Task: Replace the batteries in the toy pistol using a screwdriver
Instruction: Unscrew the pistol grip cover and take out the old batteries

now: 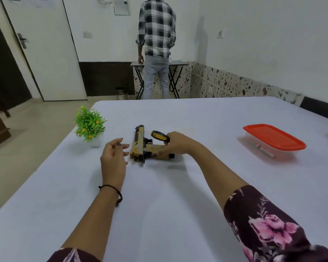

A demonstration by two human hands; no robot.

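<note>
Nearest, a dark floral sleeve point(263, 224) covers the right forearm; a black thread point(114, 190) circles the left wrist; both arms reach out over the white surface point(159, 195). The left hand point(113, 157) hovers just left of the toy pistol point(138, 146), its fingers point(119, 144) released and loosely spread, holding nothing. The pistol, yellow and black, lies flat near the middle of the surface; the right hand point(175, 143) is over its grip end, fingers clenched round the yellow-and-black handle of a screwdriver point(158, 136), the shaft hidden. Further left stands a small green plant point(90, 124) in a white pot; well to the right sits a clear box with a red lid point(273, 139). Beyond the surface, a person point(156, 35) in a checked shirt stands, back turned, at a folding table point(178, 63); a white door point(45, 44) stands open at the left.
</note>
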